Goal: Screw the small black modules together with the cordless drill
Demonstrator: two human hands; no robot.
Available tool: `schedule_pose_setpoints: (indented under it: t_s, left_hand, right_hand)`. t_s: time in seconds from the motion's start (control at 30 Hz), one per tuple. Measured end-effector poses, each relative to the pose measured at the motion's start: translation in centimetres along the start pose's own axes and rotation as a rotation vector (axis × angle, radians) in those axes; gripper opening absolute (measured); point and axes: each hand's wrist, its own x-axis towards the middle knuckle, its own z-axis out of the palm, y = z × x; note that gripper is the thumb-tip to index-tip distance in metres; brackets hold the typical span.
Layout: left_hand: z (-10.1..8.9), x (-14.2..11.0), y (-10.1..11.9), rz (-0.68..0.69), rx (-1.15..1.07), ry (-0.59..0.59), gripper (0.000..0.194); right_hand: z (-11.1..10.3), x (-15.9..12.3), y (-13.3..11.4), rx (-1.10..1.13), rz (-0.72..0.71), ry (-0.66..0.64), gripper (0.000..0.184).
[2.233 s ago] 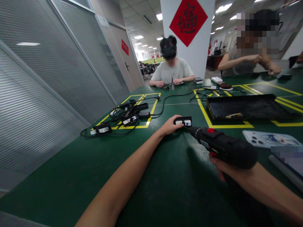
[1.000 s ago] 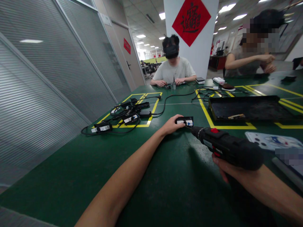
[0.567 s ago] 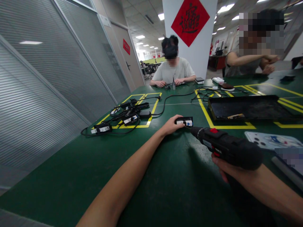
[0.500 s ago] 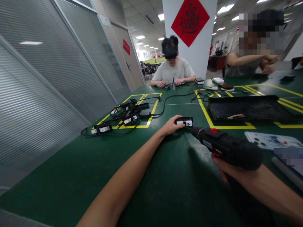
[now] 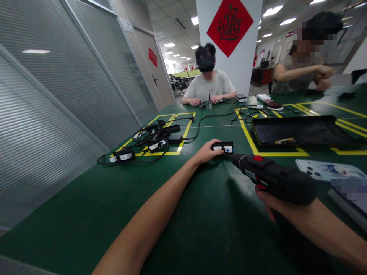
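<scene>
My left hand (image 5: 208,151) is closed on the left end of a small black casing with a white insert and a blue spot (image 5: 228,148), steadying it on the green table. In my right hand (image 5: 269,200) is a black and red cordless drill (image 5: 269,175), pointed left and away from me. Its thin bit reaches the near side of the casing; whether the tip touches it, I cannot tell. The drill's body hides part of my right fingers, and the handle is mostly out of sight below.
To the left lies a pile of black cabled units (image 5: 157,139) inside yellow tape. On the right are a black tray (image 5: 295,131), a phone in a pale blue case (image 5: 329,169) and a grey-edged device (image 5: 348,206). Two people sit across the table (image 5: 120,214), one with hands on small parts.
My hands, the casing and the drill hold nearly the same place. The view has shifted very slightly. The person at the right has moved their head and arms a little.
</scene>
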Motion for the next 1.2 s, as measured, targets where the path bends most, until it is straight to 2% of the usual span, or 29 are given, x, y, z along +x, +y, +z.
schedule_pose_setpoints:
  t_s: [0.1,0.27,0.47,0.83,1.0,1.2]
  left_hand:
    - [0.05,0.03,-0.16,0.007,-0.03,-0.01,0.052]
    - [0.19,0.1,-0.37,0.001,-0.057,-0.012,0.051]
    - [0.04,-0.04,0.14,-0.002,-0.019,-0.015,0.052]
    - [0.08,-0.05,0.16,-0.002,-0.027,-0.012,0.052]
    - [0.11,-0.07,0.07,0.006,-0.042,-0.012,0.051]
    - [0.24,-0.06,-0.14,0.002,-0.066,-0.009,0.05]
  right_hand:
    - [-0.02,0.02,-0.22,0.013,0.042,-0.048,0.032]
    - [-0.17,0.01,-0.4,0.028,0.04,-0.043,0.043]
    - [-0.19,0.12,-0.31,0.021,0.045,-0.068,0.038]
    - [-0.13,0.09,-0.48,0.037,0.05,-0.033,0.035]
    - [-0.04,0.02,-0.1,0.011,0.06,-0.05,0.019]
    - [-0.13,-0.03,0.19,0.022,0.069,-0.078,0.021]
